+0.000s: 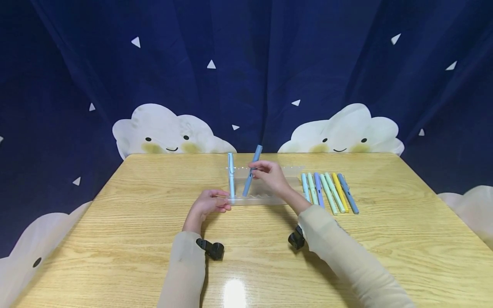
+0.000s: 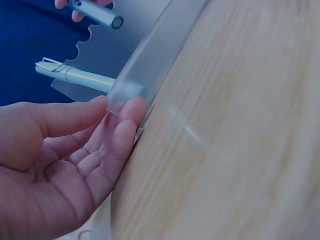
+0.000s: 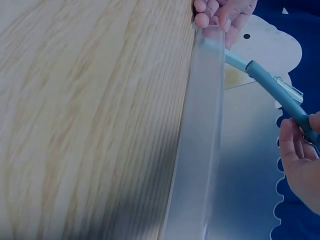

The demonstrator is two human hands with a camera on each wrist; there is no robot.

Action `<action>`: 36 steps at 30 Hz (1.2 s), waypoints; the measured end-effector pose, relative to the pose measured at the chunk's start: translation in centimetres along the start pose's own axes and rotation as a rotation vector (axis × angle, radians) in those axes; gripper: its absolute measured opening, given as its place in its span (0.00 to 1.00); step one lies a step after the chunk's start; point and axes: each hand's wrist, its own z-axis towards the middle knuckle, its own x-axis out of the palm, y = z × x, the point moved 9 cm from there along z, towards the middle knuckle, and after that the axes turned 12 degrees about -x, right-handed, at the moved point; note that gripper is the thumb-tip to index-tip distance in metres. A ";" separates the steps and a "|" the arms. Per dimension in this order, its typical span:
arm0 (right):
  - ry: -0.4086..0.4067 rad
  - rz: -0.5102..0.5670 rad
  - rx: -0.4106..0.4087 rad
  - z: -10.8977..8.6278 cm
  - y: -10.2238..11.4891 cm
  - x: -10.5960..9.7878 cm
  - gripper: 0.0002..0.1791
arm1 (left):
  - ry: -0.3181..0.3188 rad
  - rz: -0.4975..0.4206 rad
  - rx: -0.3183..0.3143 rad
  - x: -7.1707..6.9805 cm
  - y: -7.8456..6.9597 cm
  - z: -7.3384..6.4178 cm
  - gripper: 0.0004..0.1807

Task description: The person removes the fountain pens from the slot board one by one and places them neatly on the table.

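A clear plastic pen stand (image 1: 265, 200) with a scalloped back edge sits on the table. My left hand (image 1: 209, 202) pinches the left end of its front lip between thumb and fingers. Just beside those fingers, a light blue pen (image 1: 231, 179) with a metal clip leans in the stand's leftmost place, its lower end behind the translucent lip (image 2: 131, 90). My right hand (image 1: 271, 174) grips a grey-blue pen (image 1: 248, 184) around its middle. That pen is tilted over the stand, its lower end close above the front lip and right of the light blue pen.
To the right of the stand, several pens lie side by side on the wooden table (image 1: 135, 222): light blue, pale green, a purple pen (image 1: 319, 190), a yellow pen (image 1: 340, 192) and a dark blue pen (image 1: 348, 193). A navy curtain (image 1: 246, 77) with clouds hangs behind the table.
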 end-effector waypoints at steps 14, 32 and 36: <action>0.003 -0.004 -0.009 -0.8 -0.1 -3.1 0.12 | 0.021 -0.006 0.018 0.1 0.0 0.0 0.14; -0.011 -0.052 -0.052 -2.2 0.9 -7.1 0.16 | 0.019 -0.013 0.008 0.1 0.2 0.2 0.14; -0.007 -0.065 -0.036 -2.6 1.1 -7.9 0.17 | 0.020 -0.015 0.008 0.2 0.2 0.3 0.14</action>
